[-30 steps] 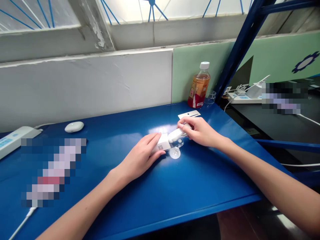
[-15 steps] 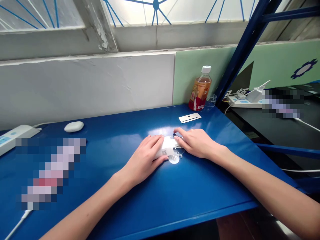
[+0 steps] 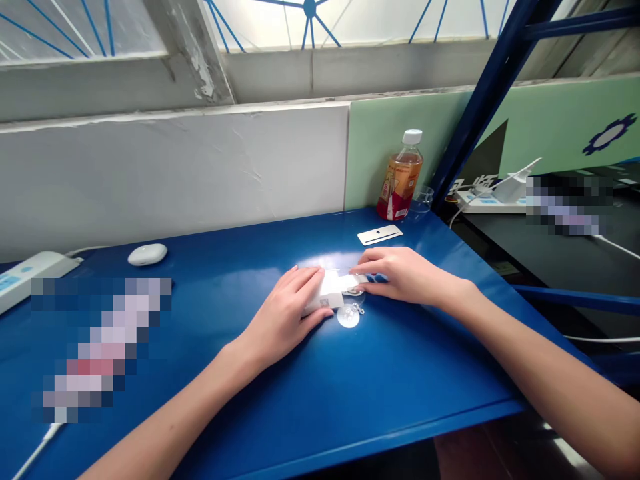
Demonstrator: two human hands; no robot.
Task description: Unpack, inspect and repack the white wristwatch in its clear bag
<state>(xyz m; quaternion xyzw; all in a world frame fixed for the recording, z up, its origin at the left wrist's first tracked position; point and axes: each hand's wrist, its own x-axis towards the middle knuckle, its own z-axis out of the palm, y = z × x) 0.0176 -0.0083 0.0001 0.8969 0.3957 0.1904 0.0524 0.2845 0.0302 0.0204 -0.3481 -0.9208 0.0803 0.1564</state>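
Resting on the blue table, a small white box [image 3: 331, 293] with a printed code on its side is gripped by my left hand [image 3: 290, 310], fingers over the top and thumb along the near side. At the box's right end, my right hand [image 3: 393, 273] pinches a white piece [image 3: 351, 283] that sticks out; whether it is a flap or separate content I cannot tell. Just below lies a clear round disc [image 3: 349, 316] with a small chain at its edge. Part of the box is hidden under my left fingers.
Behind my hands lies a white card [image 3: 380, 235], with a drink bottle [image 3: 400, 177] and a clear cup-like piece [image 3: 421, 201] beyond. To the left are a white earbud case [image 3: 147, 254], a power strip [image 3: 37, 275] and a blurred-out device [image 3: 107, 347] on a cable.
My right hand has shifted slightly right and up, and its fingers have come together on the white piece. The left hand and box have moved slightly left.
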